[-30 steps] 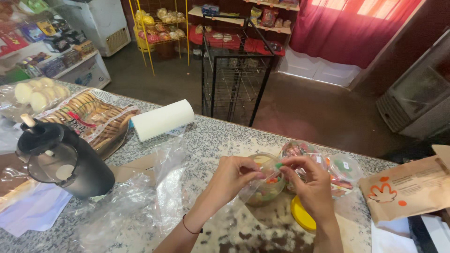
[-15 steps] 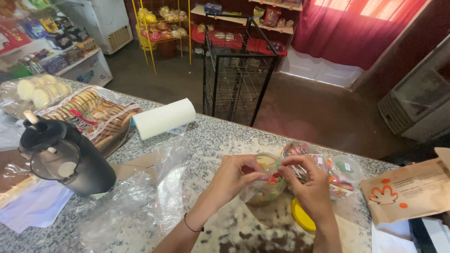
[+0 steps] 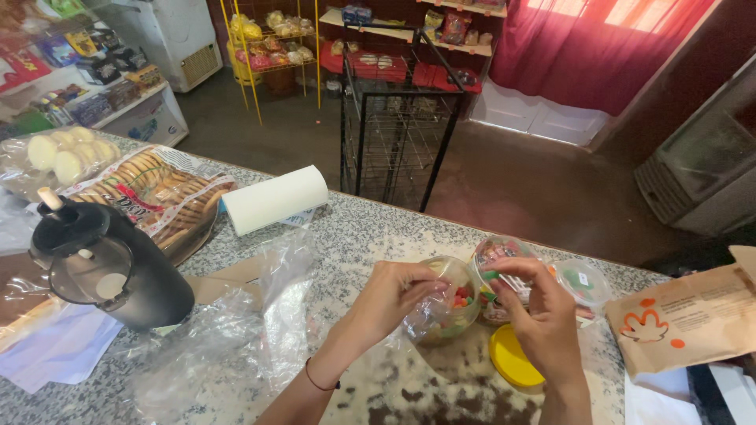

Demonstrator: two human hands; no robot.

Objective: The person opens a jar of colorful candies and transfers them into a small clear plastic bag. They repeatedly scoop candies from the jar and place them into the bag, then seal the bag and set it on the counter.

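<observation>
A: Candy tub [image 3: 450, 303], clear, round, part full of coloured sweets; sits on the speckled bench [image 3: 370, 236] between both hands, tipped slightly toward the right.

B: Grip?

A: Left hand [image 3: 391, 293] curled round the tub's left wall, fingers closed on it. Right hand [image 3: 539, 315] pinched shut at the rim on a small green piece, just right of the mouth.

B: Nearby?

A: Yellow lid [image 3: 513, 358] flat under the right wrist; second tub [image 3: 498, 256] behind, touching.
</observation>
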